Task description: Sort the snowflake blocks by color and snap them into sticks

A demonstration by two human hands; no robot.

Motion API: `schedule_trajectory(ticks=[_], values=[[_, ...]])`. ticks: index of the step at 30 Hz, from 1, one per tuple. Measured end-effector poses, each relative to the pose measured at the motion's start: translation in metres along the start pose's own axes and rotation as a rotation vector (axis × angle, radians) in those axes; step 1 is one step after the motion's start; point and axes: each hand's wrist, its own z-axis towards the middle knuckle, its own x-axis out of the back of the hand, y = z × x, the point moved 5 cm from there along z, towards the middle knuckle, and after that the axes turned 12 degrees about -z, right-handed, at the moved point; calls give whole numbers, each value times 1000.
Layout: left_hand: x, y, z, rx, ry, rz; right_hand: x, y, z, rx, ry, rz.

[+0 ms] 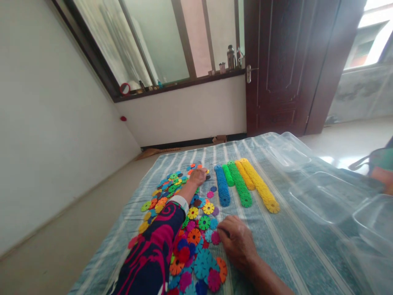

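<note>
A loose pile of colourful notched plastic discs (204, 222) is spread over a striped cloth (270, 254). My left hand (198, 176) reaches across to the pile's far end, its fingers drawn together beside some small yellow and dark discs; what they grip, if anything, is too small to make out. Closer to me, my right hand (237, 241) rests curled at the pile's right edge, by a magenta disc (215, 238). Its fingertips are folded under and hidden. Rows of stacked discs lie beyond it: blue (222, 186), short green (228, 175), long green (240, 184), and two yellow (259, 186).
Clear plastic containers (322, 196) sit on the cloth at the right, with another container (290, 151) behind. Part of another person's arm (382, 176) shows at the right edge. A dark red door (279, 61) and a window ledge (184, 85) stand beyond the far edge.
</note>
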Motion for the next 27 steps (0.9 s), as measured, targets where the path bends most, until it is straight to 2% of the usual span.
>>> schedule_trajectory(ticks=[8, 11, 14, 18, 19, 23, 27], values=[[21, -5, -32, 53, 103, -112, 2, -1, 0, 17, 9, -15], [34, -5, -56, 76, 168, -196, 3, -1, 0, 18, 12, -20], [41, -1, -91, 99, 182, -312, 6, -1, 1, 15, 20, -17], [42, 20, -151, 109, 165, -744, 7, 2, 2, -23, 29, 3], [40, 30, -166, 80, 113, -793, 7, 3, 2, -40, 35, 27], [37, 67, -211, -6, 54, -812, 5, 9, 2, -103, 72, 170], [33, 85, -228, -11, 131, -803, 2, 7, 2, -26, 71, 241]])
